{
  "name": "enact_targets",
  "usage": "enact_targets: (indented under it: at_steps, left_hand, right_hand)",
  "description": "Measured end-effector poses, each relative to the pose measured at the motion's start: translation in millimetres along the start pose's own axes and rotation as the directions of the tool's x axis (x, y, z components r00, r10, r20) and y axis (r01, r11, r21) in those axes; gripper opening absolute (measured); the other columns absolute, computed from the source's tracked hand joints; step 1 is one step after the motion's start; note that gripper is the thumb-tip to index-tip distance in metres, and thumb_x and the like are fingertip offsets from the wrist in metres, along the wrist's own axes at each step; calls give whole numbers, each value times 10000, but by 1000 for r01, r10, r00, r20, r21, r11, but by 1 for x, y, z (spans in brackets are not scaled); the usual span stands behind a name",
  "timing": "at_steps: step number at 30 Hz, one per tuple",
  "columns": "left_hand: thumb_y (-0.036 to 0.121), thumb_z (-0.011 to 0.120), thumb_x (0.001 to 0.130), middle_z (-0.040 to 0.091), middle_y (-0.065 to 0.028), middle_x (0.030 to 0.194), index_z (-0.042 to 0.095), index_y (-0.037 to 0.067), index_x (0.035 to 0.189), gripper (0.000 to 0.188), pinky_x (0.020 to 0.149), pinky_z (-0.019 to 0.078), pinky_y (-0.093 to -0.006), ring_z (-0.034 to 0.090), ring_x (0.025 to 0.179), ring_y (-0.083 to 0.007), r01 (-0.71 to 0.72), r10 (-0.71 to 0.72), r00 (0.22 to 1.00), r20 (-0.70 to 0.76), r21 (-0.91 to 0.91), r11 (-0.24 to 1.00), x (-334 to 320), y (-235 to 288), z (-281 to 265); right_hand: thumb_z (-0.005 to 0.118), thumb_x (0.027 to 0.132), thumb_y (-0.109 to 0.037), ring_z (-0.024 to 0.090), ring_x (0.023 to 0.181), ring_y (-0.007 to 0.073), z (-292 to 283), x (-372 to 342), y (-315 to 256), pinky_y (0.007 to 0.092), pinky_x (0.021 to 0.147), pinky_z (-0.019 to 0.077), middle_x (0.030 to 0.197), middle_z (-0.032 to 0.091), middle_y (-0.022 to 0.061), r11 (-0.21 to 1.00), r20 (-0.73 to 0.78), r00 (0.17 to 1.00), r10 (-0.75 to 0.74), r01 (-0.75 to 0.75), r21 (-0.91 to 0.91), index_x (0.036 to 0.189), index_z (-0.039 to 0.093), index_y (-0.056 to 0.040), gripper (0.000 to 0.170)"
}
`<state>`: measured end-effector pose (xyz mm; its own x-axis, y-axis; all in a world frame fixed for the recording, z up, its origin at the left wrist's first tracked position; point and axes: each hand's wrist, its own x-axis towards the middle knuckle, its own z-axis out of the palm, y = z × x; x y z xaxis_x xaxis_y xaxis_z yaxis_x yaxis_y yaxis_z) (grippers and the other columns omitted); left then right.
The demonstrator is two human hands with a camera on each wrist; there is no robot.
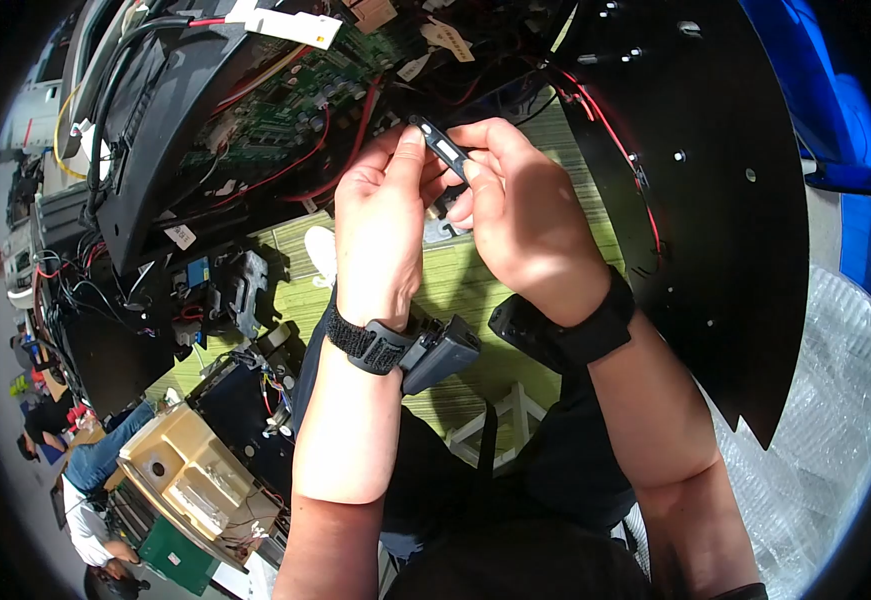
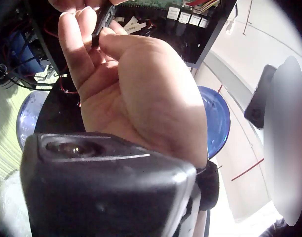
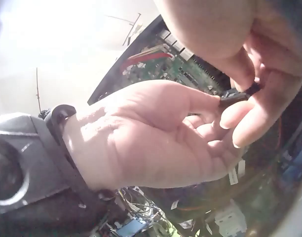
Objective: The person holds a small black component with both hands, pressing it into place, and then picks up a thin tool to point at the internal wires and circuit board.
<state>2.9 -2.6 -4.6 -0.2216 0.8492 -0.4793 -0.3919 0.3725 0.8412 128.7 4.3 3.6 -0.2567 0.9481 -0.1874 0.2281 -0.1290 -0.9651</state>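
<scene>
A small black elongated part (image 1: pixel 445 149) with a pale rectangle on its face is held between both hands, tilted, in front of the open black housing. The left hand (image 1: pixel 380 225) pinches its upper left end between thumb and fingers. At the lower right end, the thumb and fingers of the right hand (image 1: pixel 535 215) pinch it. In the left wrist view the part (image 2: pixel 105 20) shows as a dark strip at the left hand's (image 2: pixel 136 89) fingertips. The right wrist view shows the part (image 3: pixel 234 98) partly covered by fingers of the right hand (image 3: pixel 161 133) and the other hand.
Behind the hands are a green circuit board (image 1: pixel 280 105) and red wires inside the housing. A large black panel (image 1: pixel 715 200) stands at the right, with bubble wrap (image 1: pixel 825 370) beyond it. Cables and brackets lie at left, near a beige tray (image 1: pixel 190 470). A person in white (image 1: pixel 85 515) is at lower left.
</scene>
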Motion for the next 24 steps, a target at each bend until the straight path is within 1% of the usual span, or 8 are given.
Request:
enact_targets:
  at_steps: [4,8,11,13,20,22,24]
  left_hand:
    - [195,535,995,652,-56,875,597,34,943,180,733,527,-265,630,773,-131,-7,6,1000,-20,-9,1000,-2,1,3]
    - [198,538,990,652,-57,871,596,36,937,179,734,521,-275,627,776,-135,1,-2,1000,-30,-33,999,-3,3,5]
    - [206,536,989,651,-56,864,595,42,922,187,728,513,-284,623,780,-139,14,-16,999,-35,-58,998,-3,3,4]
    - [210,527,993,648,-55,857,595,48,907,195,720,508,-287,620,784,-139,24,-25,1000,-16,-68,997,-3,3,3]
    - [209,517,999,647,-54,854,597,53,900,201,716,504,-284,621,771,-138,28,-29,1000,-13,-67,997,-3,3,4]
    - [207,514,1001,647,-53,853,596,52,900,202,717,503,-284,623,777,-140,32,-32,999,0,-73,997,-3,3,3]
    - [207,514,1001,648,-54,857,596,52,902,202,718,504,-285,622,781,-141,32,-33,999,-3,-70,997,-3,3,4]
  right_hand:
    - [429,943,-6,634,709,119,-1,1,2,251,668,525,889,675,111,999,6,999,-34,34,28,1165,530,68,255]
    - [437,938,-6,638,721,119,-4,0,-3,250,673,527,905,680,119,999,39,999,-13,11,53,1166,526,74,258]
    - [437,933,-7,639,725,121,-1,-1,-2,252,675,529,909,681,125,999,17,999,-28,28,19,1167,525,75,262]
    - [432,930,-7,643,721,124,0,-1,-1,253,670,530,908,681,128,1000,8,1000,-6,6,1,1168,523,79,270]
    - [427,928,-14,650,707,130,1,-1,-2,254,656,531,910,683,135,999,2,999,-32,32,-6,1169,526,83,277]
    - [461,917,-24,672,842,375,2,-2,-3,408,723,523,863,656,248,997,-48,998,-33,37,66,1065,554,45,188]
    - [460,919,-25,672,841,375,3,-2,-4,407,722,523,863,656,250,997,-47,999,-22,25,74,1065,554,46,188]
